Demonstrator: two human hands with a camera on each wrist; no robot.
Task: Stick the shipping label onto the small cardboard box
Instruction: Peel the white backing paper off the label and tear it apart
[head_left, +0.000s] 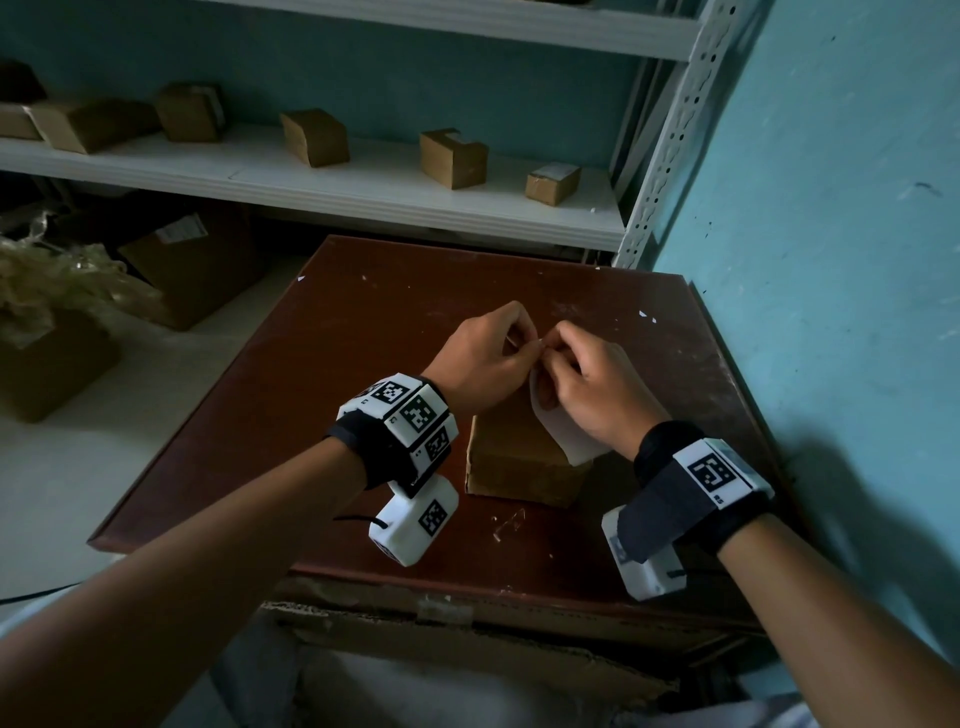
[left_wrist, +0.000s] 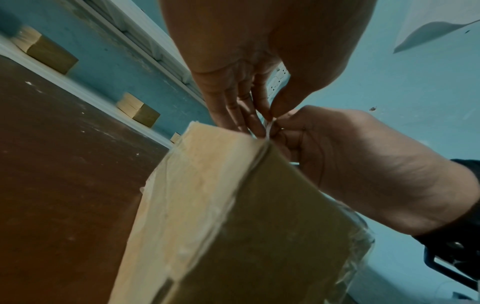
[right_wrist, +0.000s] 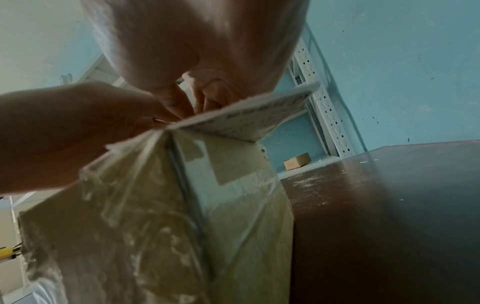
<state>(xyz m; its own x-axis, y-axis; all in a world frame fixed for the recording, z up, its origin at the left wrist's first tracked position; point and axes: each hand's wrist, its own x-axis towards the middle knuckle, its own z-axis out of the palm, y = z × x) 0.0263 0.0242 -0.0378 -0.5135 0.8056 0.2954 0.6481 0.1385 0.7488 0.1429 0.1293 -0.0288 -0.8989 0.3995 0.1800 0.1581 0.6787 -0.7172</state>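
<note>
Nearest, at 6 o'clock on the dark red table (head_left: 363, 322): the small cardboard box (head_left: 511, 457), standing on its base, wrapped in wrinkled clear tape, edges fuzzy with old glue. Probably light and fairly stiff, yet slick where tape covers it; likely to slide on the table under a sideways push, so best steadied by pressing straight down on the top face or bracing a side wall.

Just above the box, toward 12 o'clock: the shipping label (head_left: 563, 434), white, thin, printed on one face, draped off the top right edge of the box and curling upward. Feels, by the look of it, flimsy and floppy, prone to creasing and to sticking to itself once the backing goes. Best held by a corner and the opposite edge, kept taut, laid down from one side and smoothed across.

At the label's far corner: left hand (head_left: 480, 358) closed in a pinch on that corner, thumb against fingertips; right hand (head_left: 587, 389) likewise pinching the same corner from 3 o'clock, remaining fingers curled under the sheet. Seemingly picking layer from backing; label not yet stuck flat.

Farther out at 12 o'clock: a white shelf (head_left: 311, 192) carrying several other cardboard boxes, with blue wall behind and at 3 o'clock.
</note>
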